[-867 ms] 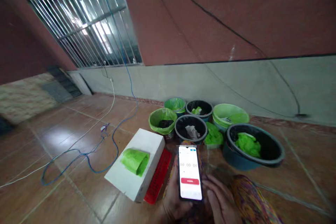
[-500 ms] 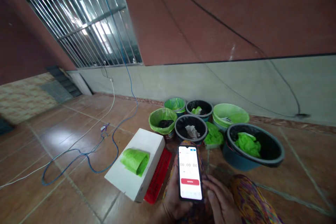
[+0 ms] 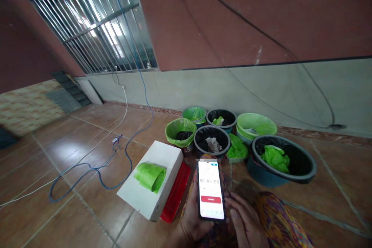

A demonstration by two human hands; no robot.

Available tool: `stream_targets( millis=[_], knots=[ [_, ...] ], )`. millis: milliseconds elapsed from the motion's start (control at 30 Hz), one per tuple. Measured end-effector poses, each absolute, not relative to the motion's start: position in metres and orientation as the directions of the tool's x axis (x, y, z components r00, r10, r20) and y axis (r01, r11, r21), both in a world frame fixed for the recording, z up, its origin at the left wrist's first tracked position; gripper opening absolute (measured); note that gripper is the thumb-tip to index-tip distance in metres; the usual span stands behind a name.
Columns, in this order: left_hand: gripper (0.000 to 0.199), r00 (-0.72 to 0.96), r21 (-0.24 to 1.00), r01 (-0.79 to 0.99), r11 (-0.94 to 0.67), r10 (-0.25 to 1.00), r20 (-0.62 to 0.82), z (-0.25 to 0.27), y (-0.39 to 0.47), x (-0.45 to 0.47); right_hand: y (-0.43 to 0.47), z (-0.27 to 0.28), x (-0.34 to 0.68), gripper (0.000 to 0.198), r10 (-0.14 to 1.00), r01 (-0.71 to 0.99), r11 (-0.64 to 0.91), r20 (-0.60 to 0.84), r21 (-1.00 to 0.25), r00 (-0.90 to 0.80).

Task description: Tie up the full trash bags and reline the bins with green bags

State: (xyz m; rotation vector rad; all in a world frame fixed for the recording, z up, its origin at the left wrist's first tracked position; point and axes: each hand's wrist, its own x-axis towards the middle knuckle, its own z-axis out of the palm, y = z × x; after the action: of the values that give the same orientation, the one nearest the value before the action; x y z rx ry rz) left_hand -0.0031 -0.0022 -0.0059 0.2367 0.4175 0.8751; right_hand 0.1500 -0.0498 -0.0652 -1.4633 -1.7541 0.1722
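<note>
My left hand is closed round a smartphone, holding it upright with its lit screen towards me. A row of zeros and a red button show on that screen. Beside the phone's lower right edge is my right hand, its fingers stretched out and close together, with nothing seen in them. Whether its fingertips touch the phone I cannot tell. To the left, a folded green bag lies on a white box, and a red keyboard-like object is partly under the box's right side.
Several lined bins stand by the wall, among them a large black-lined bin with a crumpled green bag in it. A green-lined bin is near the box. Blue cable loops across the tiled floor. A barred window is above.
The view has shifted very slightly. Both hands and the phone stay in place, and the screen still shows zeros.
</note>
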Motion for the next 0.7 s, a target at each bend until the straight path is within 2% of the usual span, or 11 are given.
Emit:
stream_targets(
  millis=[100, 233, 700],
  knots=[
    [0.076, 0.596, 0.278, -0.706, 0.651, 0.759, -0.264, -0.0092, -0.0034, -0.0029, -0.0507, -0.0658, 0.15, 0.029, 0.872, 0.756, 0.303, 0.489, -0.58, 0.025],
    [0.076, 0.613, 0.236, -0.708, 0.665, 0.746, -0.26, -0.0116, -0.0051, -0.0017, -0.0507, -0.0655, 0.1503, 0.029, 0.879, 0.757, 0.295, 0.477, -0.583, 0.024],
    [0.08, 0.615, 0.3, -0.687, 0.662, 0.749, -0.246, -0.015, -0.0028, -0.0036, -0.0519, -0.0665, 0.1518, 0.033, 0.912, 0.729, 0.249, 0.407, -0.638, 0.044]
  ],
)
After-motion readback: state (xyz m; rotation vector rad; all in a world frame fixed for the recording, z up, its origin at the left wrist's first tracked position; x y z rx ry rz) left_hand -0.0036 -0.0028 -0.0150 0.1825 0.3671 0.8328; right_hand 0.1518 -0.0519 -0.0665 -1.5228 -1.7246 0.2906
